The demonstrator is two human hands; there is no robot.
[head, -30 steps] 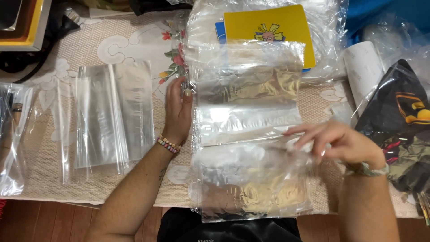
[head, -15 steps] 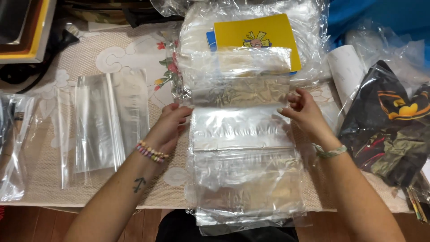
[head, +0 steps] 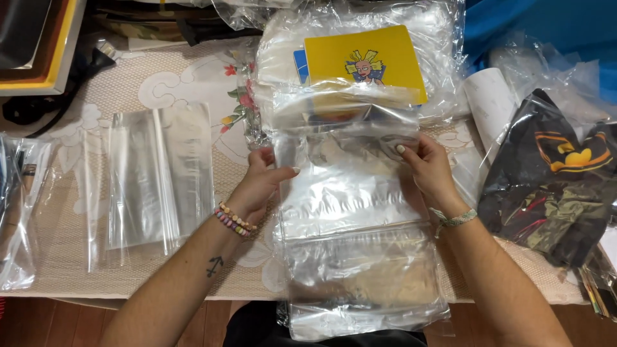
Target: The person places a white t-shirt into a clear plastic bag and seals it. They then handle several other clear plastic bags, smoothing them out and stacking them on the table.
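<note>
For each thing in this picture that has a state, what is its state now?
left hand: grips the clear plastic bag at its left edge
right hand: pinches its right edge
clear plastic bag: flat, held taut
stack of clear sleeves: lying flat, untouched
yellow card: inside plastic wrap

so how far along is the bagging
Looks early. Done: a yellow card lies in plastic at the table's far side. In hand: the left hand and right hand grip the edges of a clear bag. Left: flat empty sleeves and a bagged dark garment lie untouched.
</note>
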